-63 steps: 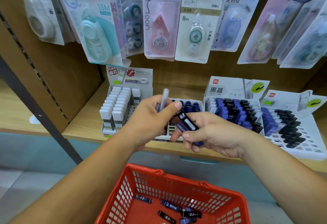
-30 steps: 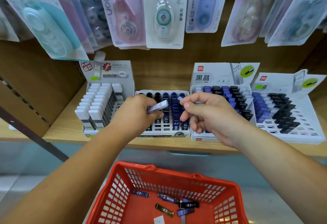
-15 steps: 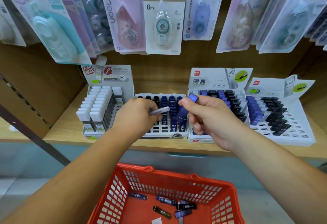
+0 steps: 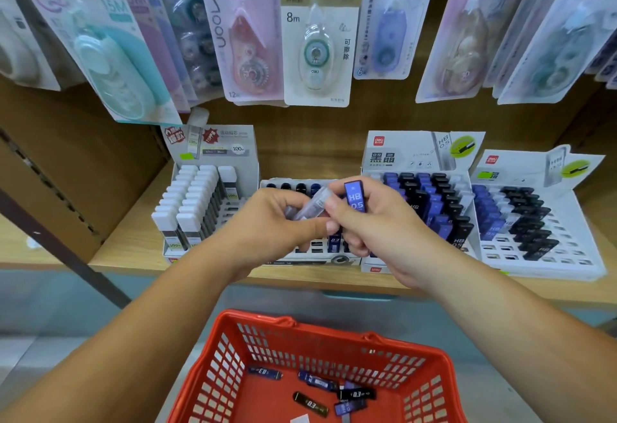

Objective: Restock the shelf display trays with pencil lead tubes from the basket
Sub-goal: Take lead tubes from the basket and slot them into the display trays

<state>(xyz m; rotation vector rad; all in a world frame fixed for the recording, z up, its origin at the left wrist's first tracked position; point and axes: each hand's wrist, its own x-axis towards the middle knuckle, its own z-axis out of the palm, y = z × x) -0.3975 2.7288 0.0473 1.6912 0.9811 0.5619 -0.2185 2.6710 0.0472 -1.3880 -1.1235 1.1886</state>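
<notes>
At frame centre, the left hand [image 4: 267, 224] pinches a pale, blurred tube [image 4: 312, 208], probably clear plastic, in front of the middle display tray [image 4: 320, 260]. Just right, the right hand [image 4: 387, 235] grips a blue tube [image 4: 354, 196] marked HB 0.5, upright. Lower centre, the red basket [image 4: 253, 316] holds several dark tubes [image 4: 310, 404].

The left grip [image 4: 267, 222] and right grip [image 4: 384, 235] are bare, as are both forearms [image 4: 150, 322] up to the frame's edge.
</notes>
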